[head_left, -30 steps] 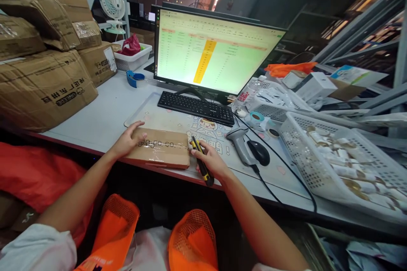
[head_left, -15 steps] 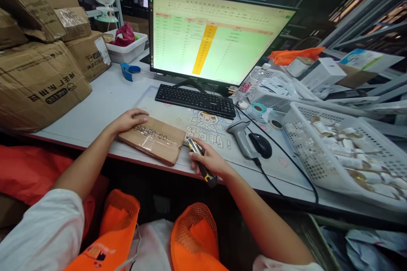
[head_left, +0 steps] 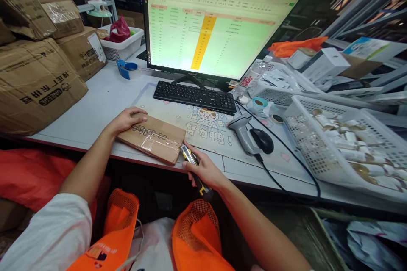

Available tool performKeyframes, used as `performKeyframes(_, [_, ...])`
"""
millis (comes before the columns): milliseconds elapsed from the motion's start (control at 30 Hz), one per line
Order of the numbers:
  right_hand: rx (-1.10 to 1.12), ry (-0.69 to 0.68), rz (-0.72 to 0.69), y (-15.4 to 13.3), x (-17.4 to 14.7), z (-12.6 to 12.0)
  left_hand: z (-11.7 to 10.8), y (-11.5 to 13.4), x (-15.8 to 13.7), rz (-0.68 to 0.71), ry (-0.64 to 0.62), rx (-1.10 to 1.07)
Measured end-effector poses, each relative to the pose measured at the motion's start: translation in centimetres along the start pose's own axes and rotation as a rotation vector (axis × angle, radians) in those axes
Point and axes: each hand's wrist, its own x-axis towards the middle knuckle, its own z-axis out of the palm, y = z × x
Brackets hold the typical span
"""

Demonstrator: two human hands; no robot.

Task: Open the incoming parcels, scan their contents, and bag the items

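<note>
Across the table (head_left: 98, 103), a monitor (head_left: 178, 29) is stood at the back, with a carton (head_left: 34, 89) placed at the left and a filled basket (head_left: 300, 139) at the right. Before the monitor, a keyboard (head_left: 190, 96) is set. At the table's front edge, a flat, taped box (head_left: 155, 139) is covered at its left end by the left hand (head_left: 125, 121), thumb on top; whether it is gripped underneath cannot be told. Farther right, a scanner (head_left: 243, 133) is laid beside a mouse (head_left: 261, 141). A knife (head_left: 189, 156) is clasped in the right hand (head_left: 205, 169), its front end just beside the box's right end.
</note>
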Motion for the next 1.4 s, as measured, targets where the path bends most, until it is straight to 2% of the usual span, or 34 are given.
performKeyframes(467, [0.141,-0.039,0.073,1.3,-2.8,3.5,-0.2,-0.7,0.7,-0.026,-0.09,-0.021])
performKeyframes(567, [0.151,-0.041,0.076,1.4,-3.0,4.0,0.0,-0.4,0.3,-0.027,-0.063,-0.045])
performKeyframes(667, [0.155,0.047,0.032,1.4,-2.7,3.5,0.6,0.1,-1.0,-0.072,0.105,-0.04])
performKeyframes(767, [0.132,0.181,-0.054,1.2,-2.1,1.9,1.8,0.5,-3.5,-0.179,0.393,0.021])
performKeyframes(867, [0.124,0.26,-0.112,0.8,-1.7,0.4,4.2,0.7,-7.6,-0.243,0.607,0.028])
performKeyframes(933, [0.126,0.282,-0.115,0.7,-1.6,-0.4,6.7,1.2,-11.2,-0.208,0.661,0.011])
performKeyframes(1000, [0.122,0.277,-0.094,0.6,-1.5,-1.2,9.5,2.1,-15.2,-0.118,0.563,0.058])
performKeyframes(1033, [0.114,0.279,-0.082,0.5,-1.4,-1.6,10.8,2.7,-17.2,-0.073,0.472,0.081])
performKeyframes(1133, [0.081,0.389,-0.079,0.2,-1.3,-3.3,13.1,5.0,-20.6,0.164,0.013,0.077])
performKeyframes(1167, [0.075,0.452,-0.092,0.1,-1.4,-3.8,13.0,5.7,-20.6,0.261,-0.092,0.076])
performKeyframes(1200, [0.075,0.513,-0.108,0.0,-1.5,-4.3,12.5,6.4,-19.8,0.349,-0.132,0.088])
performKeyframes(1233, [0.08,0.554,-0.121,0.0,-1.7,-4.6,11.7,6.8,-18.3,0.421,-0.096,0.122])
performKeyframes(1267, [0.089,0.565,-0.128,0.0,-2.0,-4.8,10.6,7.1,-16.2,0.467,-0.005,0.172])
performKeyframes(1333, [0.103,0.511,-0.119,0.2,-2.6,-4.5,8.2,6.9,-11.2,0.46,0.15,0.332])
performKeyframes(1400, [0.121,0.408,-0.086,0.6,-3.2,-3.7,6.4,5.9,-6.6,0.335,0.137,0.492])
